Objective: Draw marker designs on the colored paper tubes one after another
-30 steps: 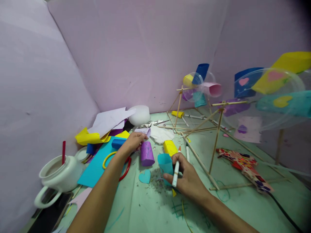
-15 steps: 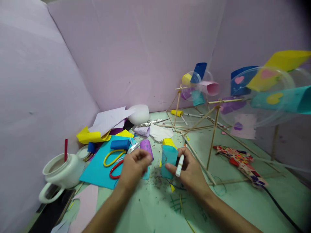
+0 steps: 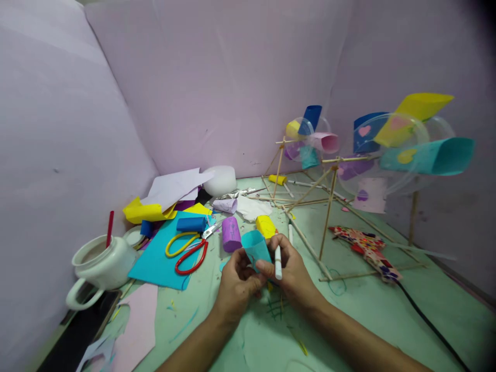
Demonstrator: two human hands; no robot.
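A teal paper tube point(image 3: 254, 247) is held between both hands, tilted, its open end facing up. My left hand point(image 3: 237, 284) has its fingers closed on the tube's left and lower side. My right hand point(image 3: 289, 266) grips the tube's right side and also carries a white marker point(image 3: 278, 262) between its fingers. Just behind the hands are a purple paper tube point(image 3: 231, 235) and a yellow paper tube point(image 3: 265, 226). Scissors point(image 3: 191, 248) with yellow and red handles rest on a teal sheet point(image 3: 155, 258) to the left, near a blue paper roll point(image 3: 191, 224).
A white teapot point(image 3: 106, 266) stands at the left beside pink paper point(image 3: 137, 325). At the right, wooden stick frames point(image 3: 328, 217) carry clear discs with coloured paper tubes. A patterned glue gun point(image 3: 368, 250) with a black cord lies under them.
My left hand has moved right and taken hold of the teal tube. The tube now leans more, and my right hand has shifted slightly left. The view has shifted a little.
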